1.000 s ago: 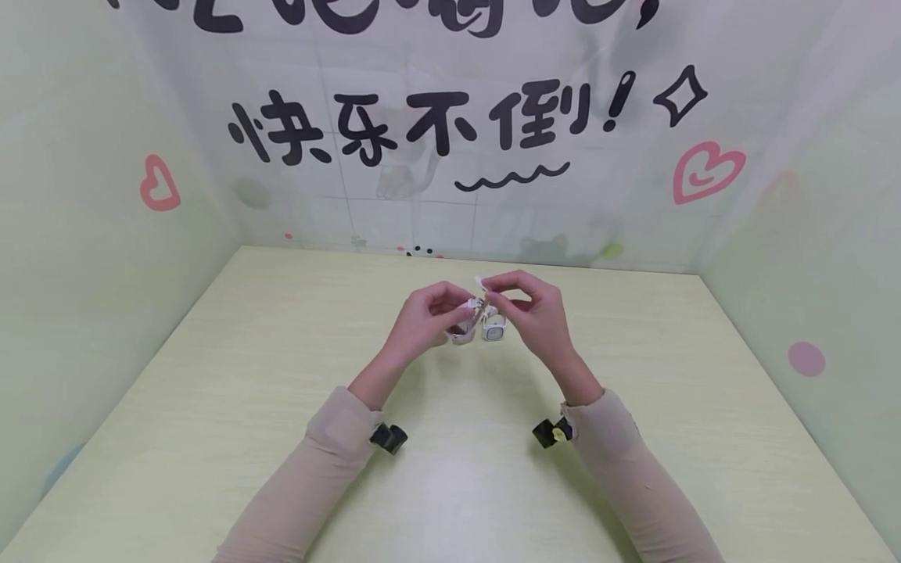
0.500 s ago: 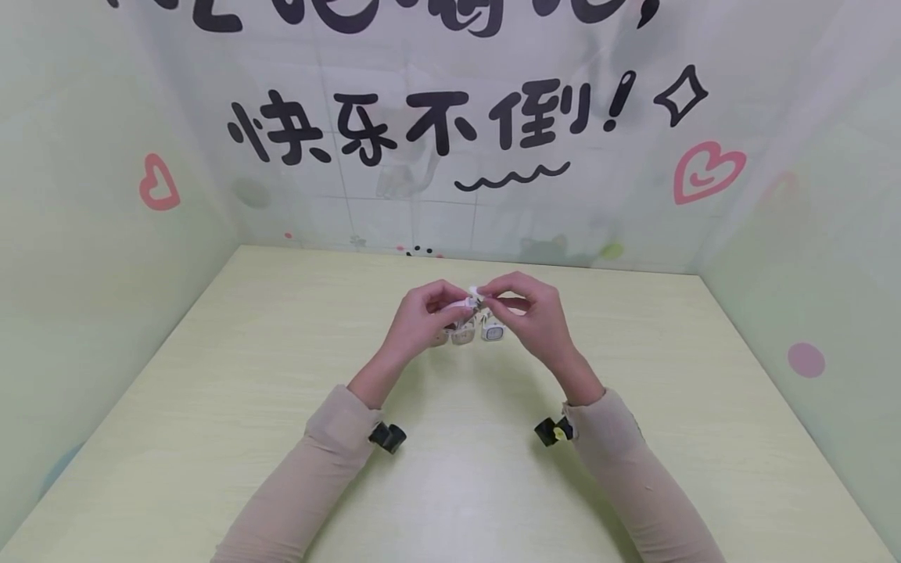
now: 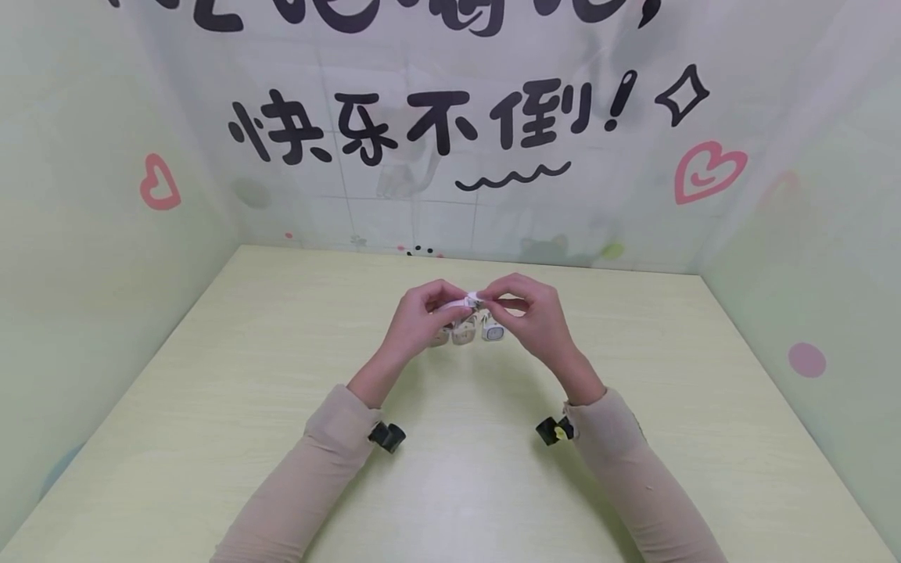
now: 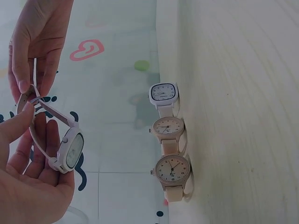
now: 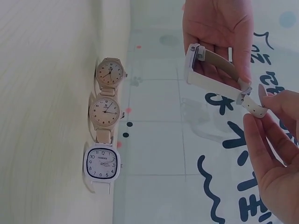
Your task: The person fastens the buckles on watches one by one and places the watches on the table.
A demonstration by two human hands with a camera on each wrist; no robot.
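A white wristwatch (image 4: pixel 72 149) is held up between both hands, its strap looped through the buckle (image 5: pixel 242 97). My left hand (image 3: pixel 415 317) holds it near the buckle, thumb against the strap and the other fingers behind the case. In the right wrist view, my right hand (image 5: pixel 278 154) pinches the holed strap end (image 5: pixel 254 108) between thumb and fingers. The dial faces outward in the left wrist view; only the case's side shows in the right wrist view.
Three watches stand in a row on the pale table (image 3: pixel 450 485) just beyond the hands: a white squarish one (image 5: pixel 102 163) and two beige round ones, the middle watch (image 5: pixel 105 112) and the end watch (image 5: pixel 110 73). Printed sheets (image 3: pixel 619 211) wall the back and sides.
The white strap end, sticking up above the right fingers earlier, has come down between the hands. The right hand has shifted slightly left and the held watch has tilted, uncovering the beige watches.
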